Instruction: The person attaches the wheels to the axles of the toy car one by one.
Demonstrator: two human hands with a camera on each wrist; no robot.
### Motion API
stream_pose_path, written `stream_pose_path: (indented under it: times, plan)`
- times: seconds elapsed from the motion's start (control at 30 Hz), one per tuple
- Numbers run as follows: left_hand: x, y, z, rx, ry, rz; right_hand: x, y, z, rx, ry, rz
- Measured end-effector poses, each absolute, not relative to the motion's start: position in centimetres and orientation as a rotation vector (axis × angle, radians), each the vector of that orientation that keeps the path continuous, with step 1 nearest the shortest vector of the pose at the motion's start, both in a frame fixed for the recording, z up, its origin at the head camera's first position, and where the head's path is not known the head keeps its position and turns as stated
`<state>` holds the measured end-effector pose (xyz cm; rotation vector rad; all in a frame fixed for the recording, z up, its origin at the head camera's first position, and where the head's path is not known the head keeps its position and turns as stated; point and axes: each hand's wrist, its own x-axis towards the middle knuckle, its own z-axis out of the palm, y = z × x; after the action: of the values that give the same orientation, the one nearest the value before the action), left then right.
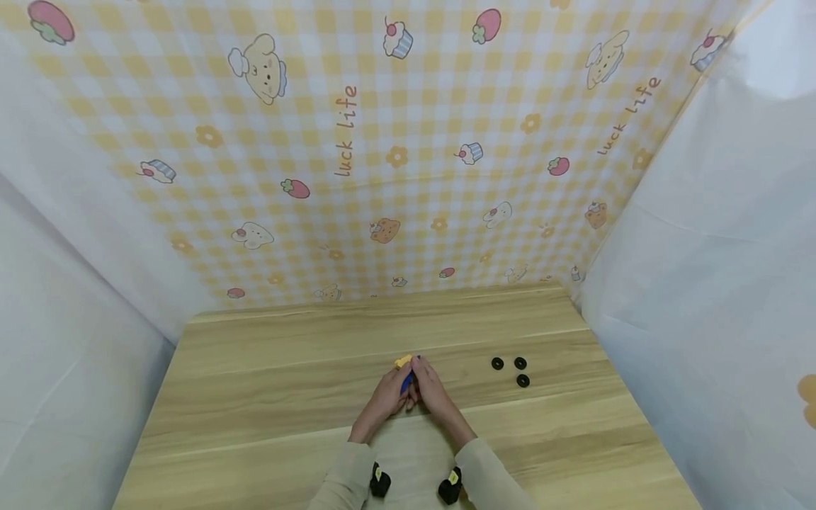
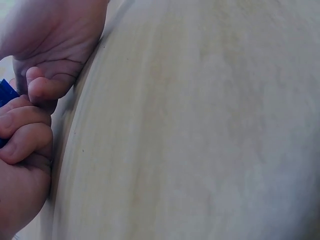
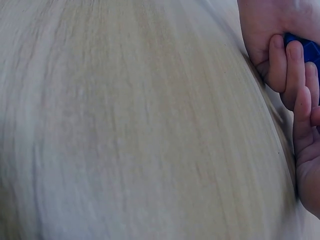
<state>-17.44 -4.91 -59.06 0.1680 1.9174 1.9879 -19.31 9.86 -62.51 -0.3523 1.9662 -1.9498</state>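
Note:
A small blue and yellow plastic toy [image 1: 405, 383] is held between both hands above the middle of the table. My left hand [image 1: 386, 394] has its fingers curled round the blue part, seen also in the left wrist view as the lower hand [image 2: 22, 135]. From the other side my right hand [image 1: 431, 387] grips the toy, thumb and fingertips at its far end, where a small dark spot shows. In the right wrist view the blue part [image 3: 310, 49] peeks out between fingers. Most of the toy is hidden by the hands, so its exact kind cannot be told.
Three small black rings [image 1: 520, 363], like toy tyres, lie on the wooden table [image 1: 268, 375] to the right of the hands. A yellow checked cloth [image 1: 357, 198] hangs behind the table. White sheets [image 1: 701, 283] hang at both sides.

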Motion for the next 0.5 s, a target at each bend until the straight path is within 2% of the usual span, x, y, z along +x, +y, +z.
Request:
stream_pose_path:
  times: [0.27, 0.5]
  plan:
    - [-18.5, -4.8, -62.5, 0.154, 1.817, 2.022, -19.2, 9.4, -63.0, -0.414, 1.973, -1.949]
    - [-18.6, -4.8, -63.0, 0.193, 1.875, 2.011, -18.6, 9.4, -61.4, -0.37, 1.97, -1.956]
